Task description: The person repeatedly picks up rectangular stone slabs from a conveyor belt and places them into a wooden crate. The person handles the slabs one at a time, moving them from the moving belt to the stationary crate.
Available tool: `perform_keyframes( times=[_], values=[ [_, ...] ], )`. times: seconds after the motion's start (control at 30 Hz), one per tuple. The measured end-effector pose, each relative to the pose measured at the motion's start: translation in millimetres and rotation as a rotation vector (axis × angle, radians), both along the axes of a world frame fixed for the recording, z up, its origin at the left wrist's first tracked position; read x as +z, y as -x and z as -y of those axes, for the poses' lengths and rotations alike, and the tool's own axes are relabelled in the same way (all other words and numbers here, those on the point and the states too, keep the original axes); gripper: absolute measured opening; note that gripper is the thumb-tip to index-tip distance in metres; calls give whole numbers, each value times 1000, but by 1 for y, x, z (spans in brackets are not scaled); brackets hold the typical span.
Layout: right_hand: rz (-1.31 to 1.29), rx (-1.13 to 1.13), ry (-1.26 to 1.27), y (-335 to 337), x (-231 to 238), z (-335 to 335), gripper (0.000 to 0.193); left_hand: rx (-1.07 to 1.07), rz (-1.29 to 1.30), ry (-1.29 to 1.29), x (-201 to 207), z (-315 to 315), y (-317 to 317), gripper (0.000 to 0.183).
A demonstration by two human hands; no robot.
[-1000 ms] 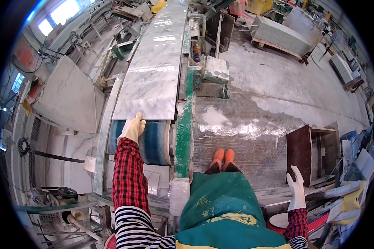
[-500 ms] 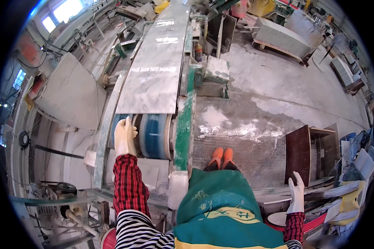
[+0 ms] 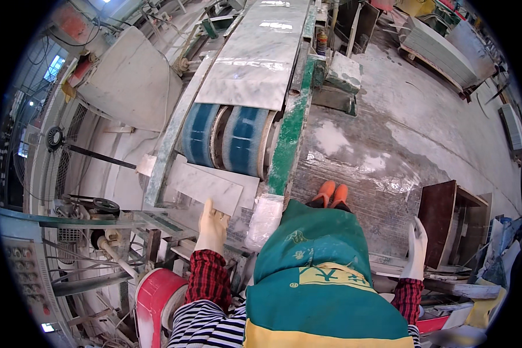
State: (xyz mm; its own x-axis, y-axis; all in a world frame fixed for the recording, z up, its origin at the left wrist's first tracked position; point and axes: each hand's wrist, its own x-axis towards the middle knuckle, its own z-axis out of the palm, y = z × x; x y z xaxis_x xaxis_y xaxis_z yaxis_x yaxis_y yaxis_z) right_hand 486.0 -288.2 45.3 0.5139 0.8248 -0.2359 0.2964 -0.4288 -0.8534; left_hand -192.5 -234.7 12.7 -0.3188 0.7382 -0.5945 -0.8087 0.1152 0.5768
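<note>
My left hand (image 3: 213, 227), in a pale glove, is at the near edge of a small marble piece (image 3: 210, 187). The thumb is raised at that edge and the fingers are half curled; I see no clear grip. The piece lies askew over another pale stone piece (image 3: 246, 184), just below two blue ribbed conveyor bands (image 3: 245, 139). Beyond them a long, glossy grey-white marble slab (image 3: 243, 81) lies along the conveyor, its near end over the bands. My right hand (image 3: 416, 246), also gloved, hangs open and empty beside a dark brown wooden box (image 3: 438, 217).
A green conveyor rail (image 3: 293, 136) runs beside the bands, its near end wrapped in white (image 3: 265, 220). At lower left stand a red rounded machine part (image 3: 156, 301) and a control panel (image 3: 26, 272). Wet floor (image 3: 383, 168) and stacked slabs (image 3: 441, 52) are at the right.
My left hand has left the blue bands and come down toward me to the small marble piece. The view has tilted down and left. My right hand stays open at the right.
</note>
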Motion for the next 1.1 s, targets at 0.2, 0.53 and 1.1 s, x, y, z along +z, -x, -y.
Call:
perform_keyframes(
  times=[0.2, 0.53, 1.1],
  values=[
    [100, 168, -75, 51, 31, -55, 44, 6, -201, 219, -27, -12, 3, 67],
    [608, 838, -363, 230, 102, -148, 34, 74, -180, 249, 1, 1, -16, 68],
    [754, 1588, -528, 480, 35, -147, 46, -9, -148, 296, 9, 17, -11, 57]
  ],
)
